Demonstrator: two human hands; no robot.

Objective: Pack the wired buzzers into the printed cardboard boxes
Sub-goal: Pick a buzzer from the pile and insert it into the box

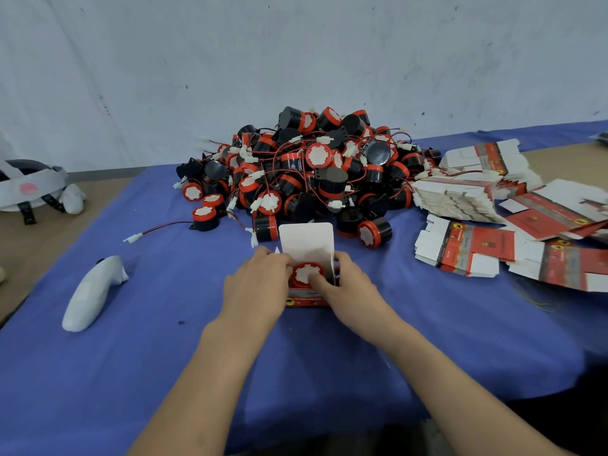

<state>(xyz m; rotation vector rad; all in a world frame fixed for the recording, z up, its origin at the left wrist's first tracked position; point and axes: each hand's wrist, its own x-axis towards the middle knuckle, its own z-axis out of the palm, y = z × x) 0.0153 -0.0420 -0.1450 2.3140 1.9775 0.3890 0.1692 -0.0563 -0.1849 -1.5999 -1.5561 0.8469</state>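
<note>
Hands meet at lower centre of the frame, both forearms reaching forward over the blue-covered desk (131, 357). The left hand (260, 284) curls round the left wall of a printed cardboard box (306, 301), fingertips at the red rim of the buzzer (304, 274) seated in its open top. The right hand (350, 289) clasps the box's right wall, thumb pressed onto the buzzer's white face. The box's white flap stands upright behind. Just beyond lies a heap of wired buzzers (312, 166), black and red. Flat printed boxes (467, 248) are stacked at right. A white handheld device (88, 291) lies at left.
</note>
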